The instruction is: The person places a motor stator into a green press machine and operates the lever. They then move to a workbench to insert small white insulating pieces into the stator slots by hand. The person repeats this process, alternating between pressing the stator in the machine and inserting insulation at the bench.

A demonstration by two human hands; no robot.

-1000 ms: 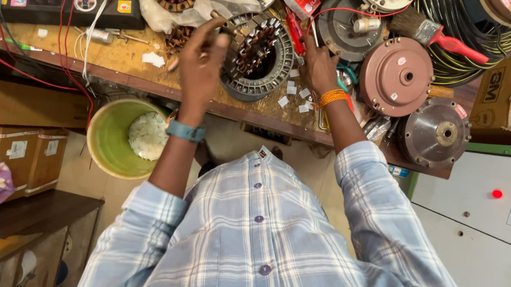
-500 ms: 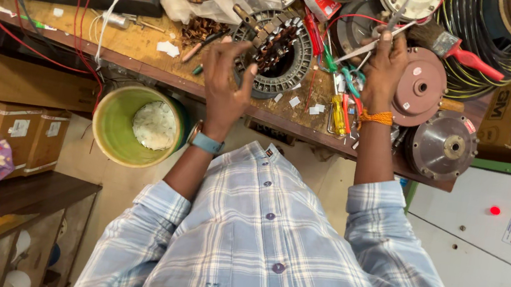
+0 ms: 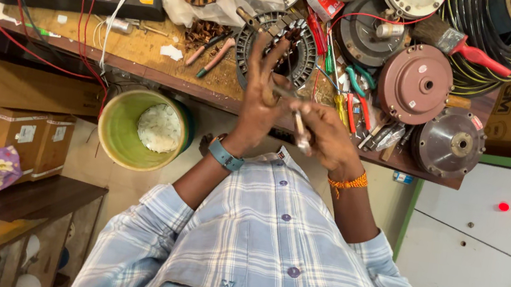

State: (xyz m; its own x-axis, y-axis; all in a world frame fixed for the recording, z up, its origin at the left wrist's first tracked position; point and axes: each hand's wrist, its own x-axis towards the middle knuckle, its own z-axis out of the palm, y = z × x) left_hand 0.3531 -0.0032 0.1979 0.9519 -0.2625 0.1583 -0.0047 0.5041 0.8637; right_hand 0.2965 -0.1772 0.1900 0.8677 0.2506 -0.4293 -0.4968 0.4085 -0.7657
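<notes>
Pinching a thin, pale strip of stiff material between thumb and fingers, the right hand closes on it just below the edge of the wooden worktop. The left hand stands beside it with fingers spread loose, gripping nothing, its fingertips near the top of the strip. Behind both hands lies the round grey metal stator with copper windings, flat on the worktop. To do this well, a steady pinch low on the strip seems wise, with the left fingers guiding its free end straight so it does not buckle. Further out sit a brown round motor cover and a green plastic bucket below the worktop.
</notes>
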